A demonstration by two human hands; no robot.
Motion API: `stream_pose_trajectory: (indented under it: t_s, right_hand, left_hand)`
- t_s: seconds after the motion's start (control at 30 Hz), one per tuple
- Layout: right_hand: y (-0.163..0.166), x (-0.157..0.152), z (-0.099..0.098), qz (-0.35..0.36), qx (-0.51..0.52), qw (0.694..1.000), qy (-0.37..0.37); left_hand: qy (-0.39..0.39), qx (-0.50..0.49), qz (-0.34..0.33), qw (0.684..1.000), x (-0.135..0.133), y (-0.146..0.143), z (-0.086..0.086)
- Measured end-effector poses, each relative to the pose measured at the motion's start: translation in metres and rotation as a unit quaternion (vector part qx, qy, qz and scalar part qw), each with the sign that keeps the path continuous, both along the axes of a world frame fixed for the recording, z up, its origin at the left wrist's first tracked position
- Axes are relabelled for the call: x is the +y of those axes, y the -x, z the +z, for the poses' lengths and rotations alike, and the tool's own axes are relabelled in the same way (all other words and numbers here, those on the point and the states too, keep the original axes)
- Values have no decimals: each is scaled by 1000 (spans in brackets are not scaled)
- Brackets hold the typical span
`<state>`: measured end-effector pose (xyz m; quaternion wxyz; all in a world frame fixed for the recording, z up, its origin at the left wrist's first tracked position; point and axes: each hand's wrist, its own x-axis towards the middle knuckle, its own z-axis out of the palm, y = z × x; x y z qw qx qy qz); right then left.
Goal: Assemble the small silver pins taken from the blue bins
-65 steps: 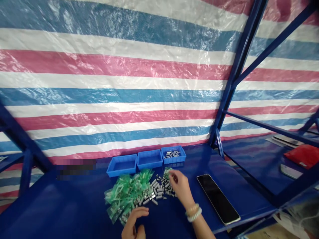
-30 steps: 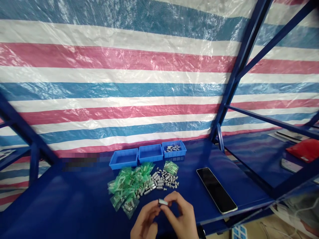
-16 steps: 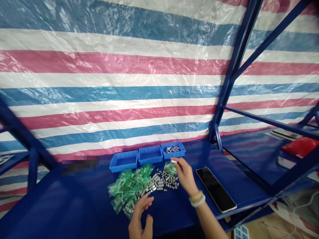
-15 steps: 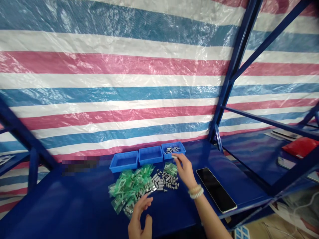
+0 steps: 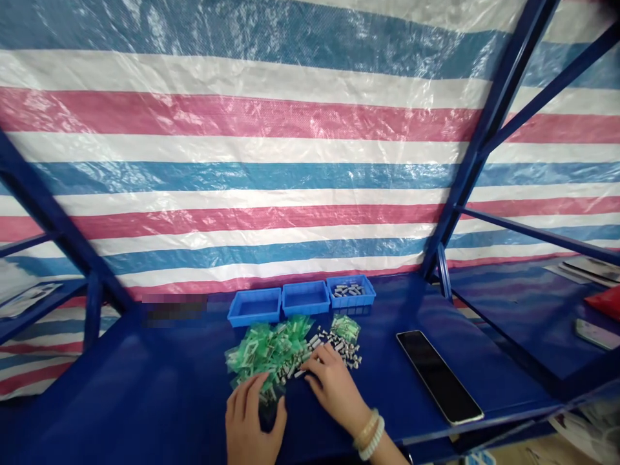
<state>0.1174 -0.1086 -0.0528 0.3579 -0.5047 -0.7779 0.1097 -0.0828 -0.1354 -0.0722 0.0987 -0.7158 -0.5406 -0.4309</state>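
Metal parts (image 5: 351,352) lie in a loose heap on the blue surface (image 5: 169,387), directly under and just beyond the fingertips of the right grip (image 5: 334,387), which covers some of them. That grip is bent, its finger and thumb tips reaching down close together at the heap's near edge; I cannot tell whether a part is pinched between them. The left grip (image 5: 252,420) is released, thumb spread well away from the fingers, which hang at the near side of the green packets (image 5: 271,352); whether they touch is unclear. The packets form a pile beyond the left grip and left of the right one, touching the heap. A single packet (image 5: 346,328) lies beyond the right grip, at the heap's far edge. Farther beyond both grips stand a left box (image 5: 255,307), a middle box (image 5: 306,298) and a right box (image 5: 352,301), the last holding more metal parts. Right of the right grip, well apart, lies a phone (image 5: 438,374), its dark screen up. Two bracelets (image 5: 371,436) circle the wrist behind the right grip.
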Motion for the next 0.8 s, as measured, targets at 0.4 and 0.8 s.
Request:
stream_pose_trajectory:
  t_s: [0.4, 0.8]
  right_hand:
    - [16, -8, -22, -79, -109, 990, -30]
    - [-8, -30, 6, -23, 249, 967, 54]
  left_hand:
    - [-8, -46, -29, 999, -7, -10, 7]
    - [160, -243, -132, 948, -19, -55, 22]
